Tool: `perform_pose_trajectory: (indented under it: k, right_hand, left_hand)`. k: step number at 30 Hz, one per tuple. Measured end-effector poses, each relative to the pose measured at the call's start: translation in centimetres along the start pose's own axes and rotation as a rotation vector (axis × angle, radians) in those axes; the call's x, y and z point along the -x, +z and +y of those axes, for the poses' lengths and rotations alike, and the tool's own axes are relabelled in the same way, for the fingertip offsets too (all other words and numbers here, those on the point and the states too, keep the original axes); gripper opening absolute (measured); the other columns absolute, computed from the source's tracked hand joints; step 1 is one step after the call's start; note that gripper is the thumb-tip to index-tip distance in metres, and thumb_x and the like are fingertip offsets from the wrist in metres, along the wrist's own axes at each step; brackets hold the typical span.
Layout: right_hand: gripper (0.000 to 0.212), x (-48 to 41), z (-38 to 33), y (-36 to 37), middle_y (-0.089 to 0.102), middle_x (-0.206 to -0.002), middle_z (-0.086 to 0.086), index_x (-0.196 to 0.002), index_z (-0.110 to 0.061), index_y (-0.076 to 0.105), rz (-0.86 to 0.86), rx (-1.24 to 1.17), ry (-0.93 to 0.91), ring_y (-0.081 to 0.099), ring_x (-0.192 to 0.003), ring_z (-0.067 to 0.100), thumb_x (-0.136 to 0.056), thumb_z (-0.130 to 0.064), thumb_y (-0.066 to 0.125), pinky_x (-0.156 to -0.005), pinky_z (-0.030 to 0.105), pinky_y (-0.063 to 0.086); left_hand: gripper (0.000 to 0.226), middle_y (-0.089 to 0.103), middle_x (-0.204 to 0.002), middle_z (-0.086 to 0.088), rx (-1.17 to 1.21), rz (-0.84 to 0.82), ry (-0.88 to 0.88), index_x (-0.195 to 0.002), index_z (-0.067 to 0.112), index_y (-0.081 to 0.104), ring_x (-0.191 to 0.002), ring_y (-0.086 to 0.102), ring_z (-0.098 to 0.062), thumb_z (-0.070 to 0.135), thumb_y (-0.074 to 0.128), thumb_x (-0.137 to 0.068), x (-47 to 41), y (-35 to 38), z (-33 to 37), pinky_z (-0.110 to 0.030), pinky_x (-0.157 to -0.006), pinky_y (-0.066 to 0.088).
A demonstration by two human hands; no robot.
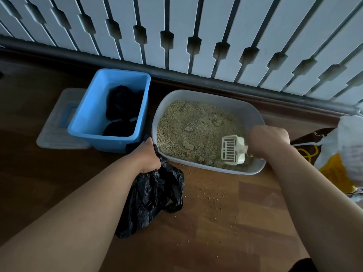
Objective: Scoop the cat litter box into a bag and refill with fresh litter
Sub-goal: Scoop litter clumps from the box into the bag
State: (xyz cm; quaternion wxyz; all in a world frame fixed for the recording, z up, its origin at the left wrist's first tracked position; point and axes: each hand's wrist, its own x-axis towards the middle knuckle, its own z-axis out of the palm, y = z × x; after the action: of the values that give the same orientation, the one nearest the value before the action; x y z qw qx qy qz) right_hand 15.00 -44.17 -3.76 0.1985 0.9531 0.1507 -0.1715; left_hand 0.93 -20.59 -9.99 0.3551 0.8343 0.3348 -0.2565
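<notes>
Here the litter box (245,107) lies just right of centre, filled with tan litter (196,118) in which several pale clumps (187,147) are lodged. A black bag (155,193) is gripped at its neck by the left hand (146,156) at the box's eight o'clock corner and is draped slack on the floor. Its mouth is not seen to be open. A white slotted scoop (232,150) is clasped by its handle in the right hand (269,140) at the box's four o'clock. Whether the blade touches the litter cannot be told, and nothing is seen in it.

The scooping is judged barely begun. It would be done well if the blade were slid under the nearest clumps, lifted level and shaken so that loose grains are sifted out. The bag's mouth should be spread close to the rim first.

At twelve o'clock a white slatted panel (196,36) is set along the wall, and a wooden floor (225,232) is spread beneath. A blue bin (92,118) holding dark bundles (121,103) is placed at the box's ten o'clock. A printed sack (339,154), presumably fresh litter, is set at three and a clear lid (57,126) at nine. Spilled grains (212,193) are scattered at six.
</notes>
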Motion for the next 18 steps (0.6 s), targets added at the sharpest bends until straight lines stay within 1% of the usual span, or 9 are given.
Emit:
perform_pose_trajectory:
  k: [1, 2, 4, 6, 7, 10, 13, 15, 18]
  right_hand:
    - [0.008, -0.1, 0.1, 0.0, 0.060, -0.075, -0.005, -0.089, -0.021, 0.063, -0.035, -0.016, -0.023, 0.060, -0.077, 0.020, -0.084, -0.022, 0.069, -0.065, 0.029, 0.043]
    - [0.008, -0.3, 0.2, 0.1, 0.064, -0.075, -0.006, -0.083, -0.020, 0.065, -0.082, -0.055, -0.047, 0.063, -0.077, 0.018, -0.081, -0.024, 0.071, -0.066, 0.029, 0.046]
    - [0.009, -1.1, 0.7, 0.6, 0.070, -0.067, -0.008, -0.074, -0.019, 0.072, -0.200, -0.210, -0.091, 0.067, -0.069, 0.012, -0.078, -0.027, 0.074, -0.069, 0.029, 0.051]
    - [0.006, -1.7, 0.8, 1.7, 0.071, -0.060, -0.008, -0.080, -0.019, 0.079, -0.279, -0.432, -0.115, 0.066, -0.060, 0.010, -0.077, -0.023, 0.075, -0.070, 0.029, 0.055]
    - [0.009, -1.9, 0.7, 2.5, 0.071, -0.059, -0.006, -0.086, -0.018, 0.080, -0.292, -0.537, -0.112, 0.064, -0.056, 0.011, -0.078, -0.020, 0.076, -0.067, 0.028, 0.055]
    - [0.018, -2.4, 0.2, 5.0, 0.070, -0.058, -0.003, -0.097, -0.014, 0.077, -0.275, -0.742, -0.098, 0.059, -0.051, 0.010, -0.080, -0.014, 0.076, -0.057, 0.023, 0.050]
    - [0.017, -2.5, -0.7, 7.0, 0.071, -0.063, 0.000, -0.096, -0.013, 0.078, -0.259, -0.879, -0.081, 0.058, -0.053, 0.010, -0.078, -0.013, 0.078, -0.058, 0.023, 0.047]
    - [0.014, -2.4, -1.6, 7.8, 0.070, -0.066, 0.002, -0.092, -0.015, 0.079, -0.246, -0.940, -0.087, 0.057, -0.053, 0.009, -0.079, -0.013, 0.078, -0.058, 0.023, 0.047]
    - [0.009, -2.1, -4.0, 8.5, 0.070, -0.065, -0.001, -0.088, -0.020, 0.079, -0.173, -0.963, -0.119, 0.055, -0.051, 0.009, -0.080, -0.018, 0.075, -0.058, 0.024, 0.047]
  left_hand:
    - [0.095, 0.013, -0.160, -0.006, -0.001, -0.003, 0.005, -0.154, 0.017, -0.007, -0.087, 0.055, -0.015, 0.002, 0.057, -0.086, -0.1, 0.0, 0.0, -0.023, -0.060, 0.046]
    - [0.094, 0.017, -0.158, -0.007, 0.000, -0.005, 0.010, -0.154, 0.017, -0.006, -0.087, 0.055, -0.016, 0.002, 0.057, -0.086, -0.2, 0.0, 0.1, -0.023, -0.060, 0.045]
    - [0.094, 0.021, -0.157, -0.008, 0.003, -0.008, 0.010, -0.154, 0.018, -0.005, -0.094, 0.056, -0.019, 0.002, 0.058, -0.087, -0.2, 0.0, 0.3, -0.024, -0.063, 0.046]
    - [0.092, 0.022, -0.157, -0.008, -0.010, -0.011, 0.004, -0.154, 0.018, -0.004, -0.104, 0.058, -0.023, 0.002, 0.058, -0.088, -0.3, 0.0, 0.5, -0.026, -0.066, 0.047]
    - [0.092, 0.022, -0.157, -0.008, -0.015, -0.011, 0.003, -0.154, 0.018, -0.004, -0.105, 0.058, -0.023, 0.003, 0.057, -0.088, -0.3, 0.1, 0.5, -0.027, -0.068, 0.048]
    - [0.091, 0.023, -0.156, -0.008, -0.013, -0.011, 0.009, -0.155, 0.019, -0.003, -0.095, 0.055, -0.017, 0.003, 0.057, -0.088, -0.5, 0.2, 0.4, -0.028, -0.076, 0.049]
    - [0.092, 0.021, -0.157, -0.007, -0.004, -0.018, 0.013, -0.155, 0.021, -0.003, -0.099, 0.049, -0.016, 0.004, 0.058, -0.088, -0.7, 0.3, 0.2, -0.028, -0.084, 0.047]
    - [0.093, 0.022, -0.157, -0.007, 0.001, -0.021, 0.017, -0.155, 0.022, -0.003, -0.097, 0.051, -0.016, 0.005, 0.059, -0.087, -0.8, 0.3, 0.2, -0.027, -0.084, 0.046]
    - [0.094, 0.025, -0.155, -0.008, -0.004, -0.027, 0.018, -0.155, 0.022, -0.001, -0.086, 0.048, -0.012, 0.006, 0.062, -0.087, -0.9, -0.1, 0.4, -0.025, -0.077, 0.044]
